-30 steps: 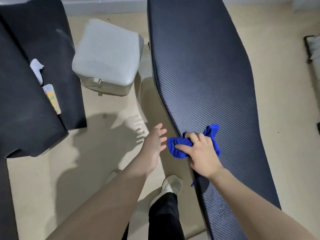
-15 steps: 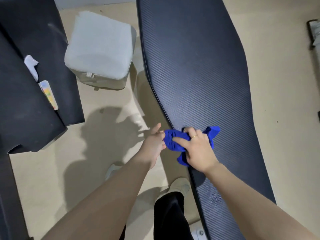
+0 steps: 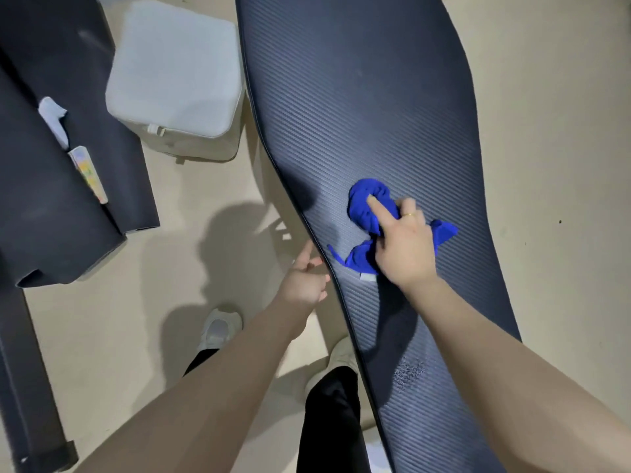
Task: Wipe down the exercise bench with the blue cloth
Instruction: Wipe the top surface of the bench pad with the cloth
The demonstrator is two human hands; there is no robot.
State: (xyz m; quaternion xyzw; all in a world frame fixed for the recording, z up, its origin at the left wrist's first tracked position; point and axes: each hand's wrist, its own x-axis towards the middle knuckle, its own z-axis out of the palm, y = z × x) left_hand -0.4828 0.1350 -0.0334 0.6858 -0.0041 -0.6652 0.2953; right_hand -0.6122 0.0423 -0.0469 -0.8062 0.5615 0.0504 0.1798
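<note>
The blue cloth (image 3: 370, 208) lies bunched on the surface (image 3: 375, 114), the dark ribbed pad of the exercise bench, nearer its left edge than its right. A rounded wad of the cloth sits toward the far end, one tail sticks out to the right from under the hand, and another trails toward the left edge, where a small white tag (image 3: 367, 277) shows at its hem.

The right hand (image 3: 404, 250) presses down on the cloth, its grip closed on the fabric with the index finger stretched flat across the wad; a gold ring (image 3: 408, 215) sits on one finger. The right forearm runs back across the pad toward the near right corner of the view.

The left hand (image 3: 304, 281) is just beside the left edge of the surface, fingers loosely spread and holding nothing; whether it touches the edge I cannot tell.

Nearer the camera, a rough, scuffed patch (image 3: 409, 372) marks the pad.

Below the left edge, on the beige floor (image 3: 143, 302), stand two light shoes (image 3: 218, 327) and a leg in black trousers (image 3: 333, 421). Further left on the floor is a pale grey padded cube (image 3: 174, 70), close to the bench's side. Dark mats (image 3: 51, 165) cover the far left, with a white scrap (image 3: 53, 116) and a colourful card (image 3: 88, 172) lying in the fold between them.
</note>
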